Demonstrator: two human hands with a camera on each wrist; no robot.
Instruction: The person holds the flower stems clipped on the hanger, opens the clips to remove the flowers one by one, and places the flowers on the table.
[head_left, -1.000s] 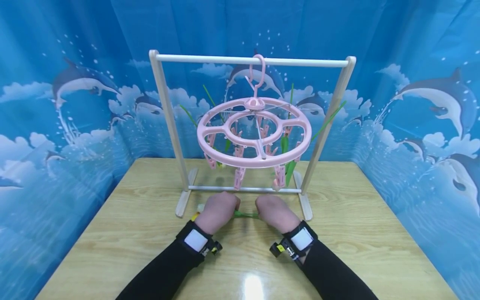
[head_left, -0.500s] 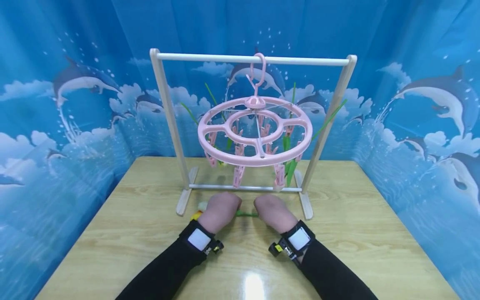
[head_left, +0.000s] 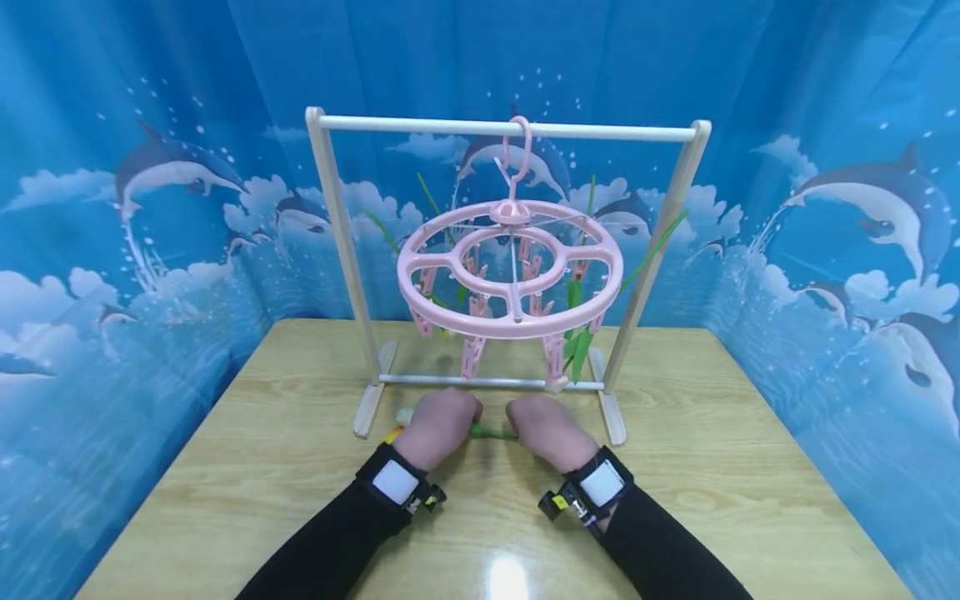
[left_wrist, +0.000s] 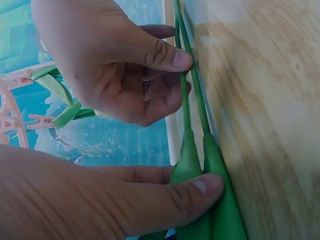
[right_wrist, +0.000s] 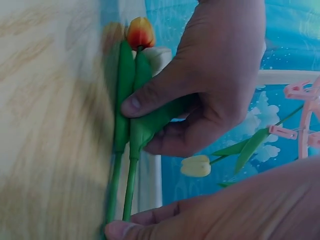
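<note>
Hardly anything has shifted this last second: my left hand grips the tulips by their leaves, my right hand pinches the stems, so they remain unclipped, low by the tabletop, before the hanger

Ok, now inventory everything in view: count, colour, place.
Table: 1, light wood, in front.
Dolphin curtain: panel count unclear, blue, around the table.
Clothes rack: 1, white and pale wood, on the table.
Round clip hanger: 1, pink, hooked on the rack.
Clothespins: several, pink, below the hanger.
Hanging tulips: at least 4, green, one bloom pale yellow, on the hanger.
Held tulips: 2, one orange-red, one white, before the rack.
Wristbands: 2, black with white pads, one per arm.
Sleeves: 2, black, on the arms.
Left hand: 1, pinching leaves.
Right hand: 1, pinching stems.
</note>
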